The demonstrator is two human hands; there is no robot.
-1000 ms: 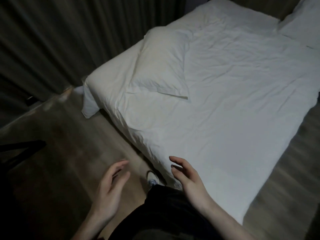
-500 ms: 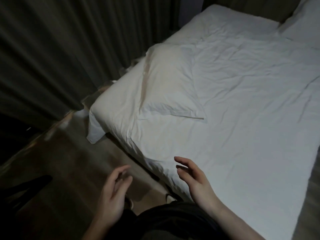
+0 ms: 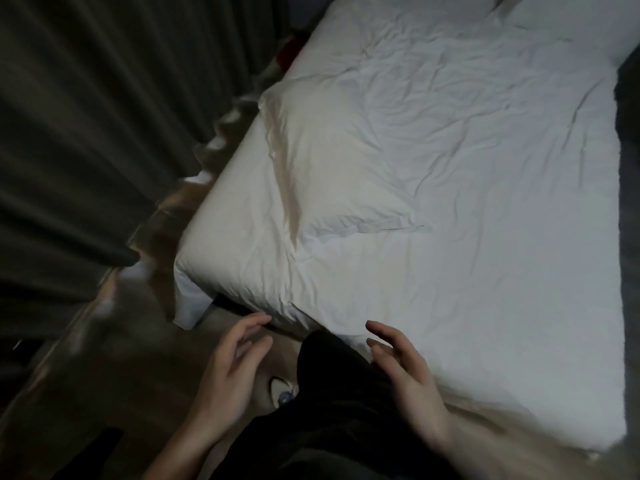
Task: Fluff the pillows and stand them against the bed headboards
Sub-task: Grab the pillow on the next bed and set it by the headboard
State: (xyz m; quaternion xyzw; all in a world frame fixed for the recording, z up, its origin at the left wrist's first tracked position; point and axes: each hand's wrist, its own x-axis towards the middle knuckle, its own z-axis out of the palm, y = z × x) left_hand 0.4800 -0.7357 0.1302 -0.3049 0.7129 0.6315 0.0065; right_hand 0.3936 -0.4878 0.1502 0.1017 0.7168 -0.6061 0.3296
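A: Both hands out in front, nothing in either. The left hand (image 3: 230, 372) is over the floor just off the mattress edge, fingers loosely spread and relaxed. The right hand (image 3: 403, 372) mirrors it above the near edge of the bed (image 3: 485, 271), palm turned inward, fingers lightly bent, gripping nothing.

B: And the target?

A: The pillow (image 3: 332, 168) lies flat on the sheet, well beyond the fingertips, close to the curtain side of the mattress, its open flap end pointing toward the person. A second pillow (image 3: 568, 26) shows at the far corner, partly cut off by the frame.

B: So what makes this reach a good one?

A: I'd say lean in and take the near pillow by its two short ends, one hand each, not by the loose flap, which would only pull the case. Then the filling can be pushed inward and shaken before it's stood up.

B: Headboard?

A: Can't make it out here; the dark curtain (image 3: 104, 133) fills the left.
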